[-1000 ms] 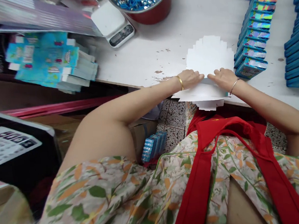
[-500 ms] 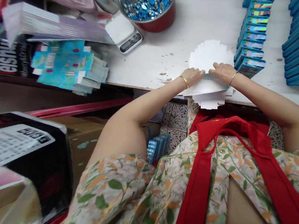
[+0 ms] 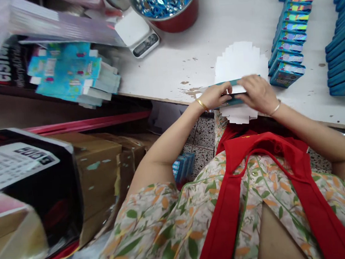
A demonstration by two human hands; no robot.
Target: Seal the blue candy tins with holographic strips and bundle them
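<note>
A partly folded carton [image 3: 236, 99], teal outside and white inside, is held level over the table's front edge. My left hand [image 3: 217, 95] pinches its left part between thumb and fingers. On its right part, my right hand [image 3: 256, 92] closes with thumb below and fingers above. Beneath both hands lies a stack of flat white carton blanks [image 3: 239, 59], its near end jutting past the table edge. To the right of my right hand, a row of folded blue cartons [image 3: 288, 69] runs toward the back of the table.
A red-sided steel bowl [image 3: 178, 22] of blue foil pieces stands at the back beside a white scale [image 3: 143, 43]. Printed blue carton blanks [image 3: 65, 72] lie at the left. More blue cartons [image 3: 344, 74] stand far right. A large black box [image 3: 59, 187] is low left.
The flat blank under my fingers has been folded up, so its teal outer side now shows. Both hands have turned inward and closed around it; my left hand has shifted slightly left.
</note>
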